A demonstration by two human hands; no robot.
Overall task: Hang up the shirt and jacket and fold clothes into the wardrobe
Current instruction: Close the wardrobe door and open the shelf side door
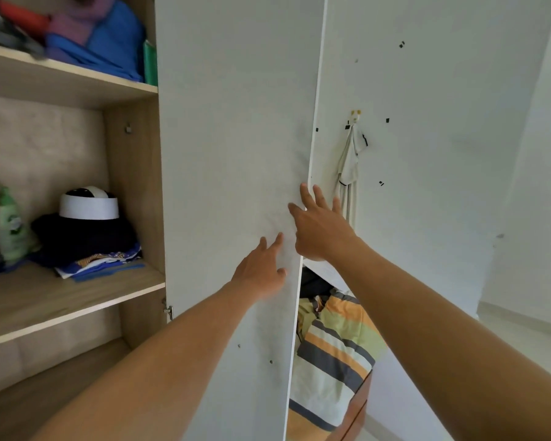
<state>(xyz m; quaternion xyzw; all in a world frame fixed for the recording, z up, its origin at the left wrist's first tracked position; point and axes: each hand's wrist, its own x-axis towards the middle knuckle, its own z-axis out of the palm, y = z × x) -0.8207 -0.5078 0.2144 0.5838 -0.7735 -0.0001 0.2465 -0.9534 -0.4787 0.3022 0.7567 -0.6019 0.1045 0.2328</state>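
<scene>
We are working the wardrobe door, which stands swung out at the centre of our view. Whether it is being opened or closed, we cannot tell. Our left hand, near six o'clock, presses flat on the door's face with straight fingers. Our right hand, at its one o'clock, rests spread on the door's free edge, clamped on nothing. Folded clothes sit on the shelf at nine o'clock, and a white garment hangs on the wall at two o'clock. Next, we judge, the door needs a steady swing, with our fingers kept off the edge.
</scene>
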